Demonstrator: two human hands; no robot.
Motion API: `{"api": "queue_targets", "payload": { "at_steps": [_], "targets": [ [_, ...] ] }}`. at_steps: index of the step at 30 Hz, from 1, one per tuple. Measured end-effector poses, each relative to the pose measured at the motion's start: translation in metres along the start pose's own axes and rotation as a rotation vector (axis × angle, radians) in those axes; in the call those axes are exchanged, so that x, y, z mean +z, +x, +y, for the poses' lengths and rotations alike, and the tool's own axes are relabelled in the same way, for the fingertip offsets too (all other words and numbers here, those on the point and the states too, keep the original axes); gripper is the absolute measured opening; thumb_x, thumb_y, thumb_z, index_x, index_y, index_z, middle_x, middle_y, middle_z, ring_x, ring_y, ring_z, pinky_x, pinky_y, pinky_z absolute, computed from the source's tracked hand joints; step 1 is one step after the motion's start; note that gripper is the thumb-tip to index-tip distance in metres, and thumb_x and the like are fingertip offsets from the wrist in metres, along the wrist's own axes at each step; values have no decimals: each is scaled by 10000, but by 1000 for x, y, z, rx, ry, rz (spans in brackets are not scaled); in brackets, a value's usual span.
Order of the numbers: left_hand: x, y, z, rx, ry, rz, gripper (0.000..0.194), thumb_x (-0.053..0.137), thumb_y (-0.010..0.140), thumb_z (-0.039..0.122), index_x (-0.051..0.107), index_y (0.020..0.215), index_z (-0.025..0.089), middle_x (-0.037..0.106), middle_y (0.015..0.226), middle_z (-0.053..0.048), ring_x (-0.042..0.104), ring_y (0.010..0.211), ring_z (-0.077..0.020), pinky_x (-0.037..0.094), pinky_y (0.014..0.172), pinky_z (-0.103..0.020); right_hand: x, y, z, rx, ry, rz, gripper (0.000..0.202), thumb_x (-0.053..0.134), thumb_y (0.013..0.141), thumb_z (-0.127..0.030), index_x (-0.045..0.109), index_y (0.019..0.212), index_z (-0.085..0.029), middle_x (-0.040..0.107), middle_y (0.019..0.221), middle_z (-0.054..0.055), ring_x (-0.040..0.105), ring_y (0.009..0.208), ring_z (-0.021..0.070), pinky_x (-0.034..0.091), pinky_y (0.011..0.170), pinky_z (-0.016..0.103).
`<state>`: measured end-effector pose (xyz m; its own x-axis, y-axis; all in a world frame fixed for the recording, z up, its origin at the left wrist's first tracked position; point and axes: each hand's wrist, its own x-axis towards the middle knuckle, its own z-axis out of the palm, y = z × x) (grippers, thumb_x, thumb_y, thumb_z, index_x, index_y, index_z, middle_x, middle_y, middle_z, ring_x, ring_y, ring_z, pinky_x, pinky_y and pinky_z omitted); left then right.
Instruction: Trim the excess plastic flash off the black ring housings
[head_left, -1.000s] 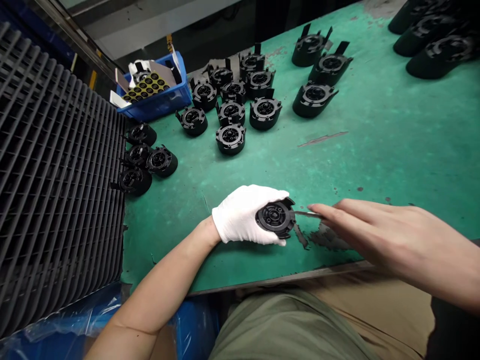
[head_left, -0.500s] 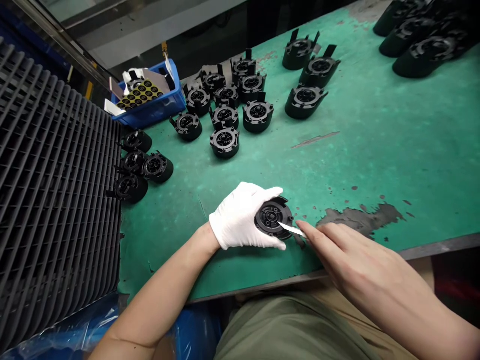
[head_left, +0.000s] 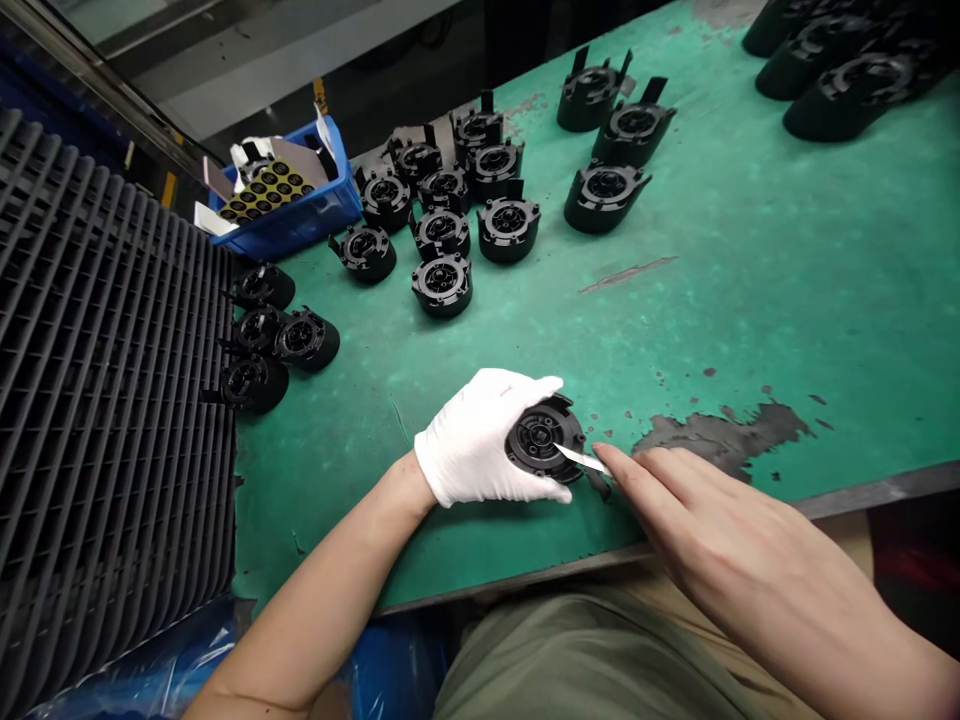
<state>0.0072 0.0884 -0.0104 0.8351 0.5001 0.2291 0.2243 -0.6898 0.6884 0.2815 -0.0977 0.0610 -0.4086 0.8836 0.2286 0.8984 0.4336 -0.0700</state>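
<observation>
My left hand, in a white glove, is wrapped round a round black plastic part just above or on the green table; I cannot tell whether it touches the surface. The part's face, with rings and small posts, is turned up toward me. My bare right hand grips a small knife with a thin, pointed, pale blade. Its tip lies at the middle of the part's face. The knife's handle is hidden inside my fingers.
Several similar black parts stand on the green table, in groups at the back, left and far right. A blue bin holds a sheet of round stickers. Stacked dark grid trays line the left side.
The view has shifted slightly, so the background sits a little further left. Both hands keep their hold, and the knife tip stays near the centre of the black part.
</observation>
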Motion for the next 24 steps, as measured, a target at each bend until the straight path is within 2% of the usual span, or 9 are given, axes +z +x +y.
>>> {"api": "queue_targets", "payload": {
  "at_steps": [6,10,13,17,21,24],
  "targets": [
    [-1,-1,5,34,-97,25,1204,1073,917,884,665,1847,239,852,1740,-241,846,1612,-494,706,1418,-679,-5,9,0,-62,-139,7,550,554,1051,37,700,1576,-40,779,1026,82,746,924,286,616,851,422],
    [-4,0,10,-44,-100,-8,1212,1135,848,849,697,1818,270,864,1725,-219,840,1617,-505,701,1428,-703,-6,10,0,-71,-209,-37,561,568,1050,19,720,1581,-80,803,1018,79,718,918,292,619,842,424],
    [-4,1,11,-76,-99,-16,1242,1175,801,824,705,1811,276,864,1723,-218,832,1623,-516,688,1439,-719,-7,13,-1,-69,-238,-29,576,586,1036,16,723,1592,-45,789,991,84,694,898,300,605,823,429],
    [-2,0,9,-34,-109,1,1230,1141,851,846,691,1820,236,866,1713,-237,832,1626,-508,682,1447,-701,-10,19,-2,-63,-265,-16,559,600,1034,18,746,1573,-8,786,992,108,703,912,319,595,834,444],
    [0,-2,5,63,-131,65,1176,1096,942,812,657,1848,206,856,1717,-249,841,1611,-482,706,1420,-657,-9,12,1,-40,-193,-21,592,568,1077,23,720,1644,-58,808,1027,100,743,934,314,605,836,428],
    [0,-1,3,86,-149,46,1166,1101,939,788,651,1863,237,843,1725,-235,843,1593,-471,729,1388,-653,-3,-2,16,38,13,24,614,485,1196,-42,653,1776,-154,841,1113,92,797,967,296,629,833,406]
  ]
}}
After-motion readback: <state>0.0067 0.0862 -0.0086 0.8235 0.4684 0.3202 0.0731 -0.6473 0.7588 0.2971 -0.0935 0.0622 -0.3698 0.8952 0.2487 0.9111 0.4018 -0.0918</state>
